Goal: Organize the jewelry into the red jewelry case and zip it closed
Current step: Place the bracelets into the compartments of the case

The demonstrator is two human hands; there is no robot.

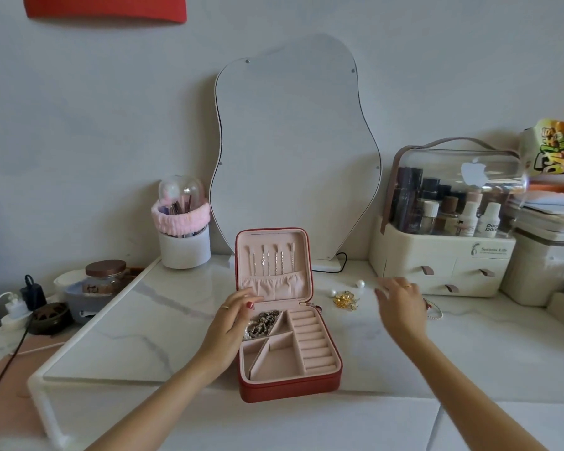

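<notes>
The left hand (233,315), fingers loosely spread, rests on the open red zip jewelry case (290,384) on the marble-look tabletop (137,327), beside a silver chain heap (262,322) in its back-left compartment. The right hand (401,304), spread and empty, hovers near gold jewelry (345,300). The cream drawer organizer (437,255) of bottles reads "Serene Life".

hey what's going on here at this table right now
A person is packing jewelry into a red jewelry case that lies open on a marble tabletop. The left hand rests at the case's edge beside a pile of silver chains already in one compartment. The right hand, blurred, is out over the table near gold pieces and two pearls that lie loose. Chains hang in the lid; the ring slots look empty.
</notes>
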